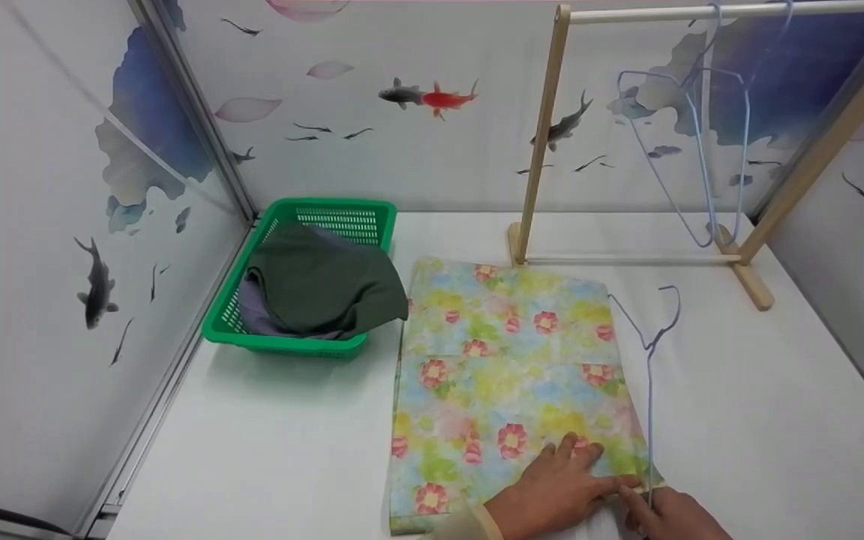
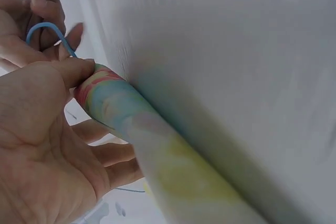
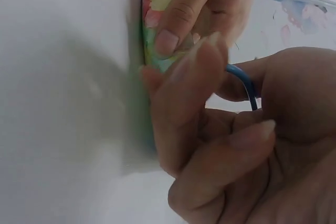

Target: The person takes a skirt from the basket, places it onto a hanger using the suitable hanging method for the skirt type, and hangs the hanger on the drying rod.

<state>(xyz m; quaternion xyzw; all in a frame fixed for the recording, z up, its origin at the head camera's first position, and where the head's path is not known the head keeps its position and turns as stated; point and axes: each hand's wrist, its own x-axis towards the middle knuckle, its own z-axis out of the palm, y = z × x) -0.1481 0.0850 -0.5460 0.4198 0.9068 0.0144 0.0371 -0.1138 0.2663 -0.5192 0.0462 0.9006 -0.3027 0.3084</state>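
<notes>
A folded floral cloth lies on the white table, printed in yellow, blue, green and pink. My left hand rests on its near right part, fingers spread and straight. In the left wrist view, the left thumb touches the rounded edge of the cloth. Beside it, my right hand pinches the near end of a light-blue wire hanger at the cloth's right edge. The hanger's hook points away, and part of its frame is hidden at the cloth. The right wrist view shows blue wire between thumb and fingers.
At the left stands a green basket with a dark green garment and a purple one in it. Behind the cloth, a wooden-legged rack carries blue hangers on its rod. Printed walls enclose the table.
</notes>
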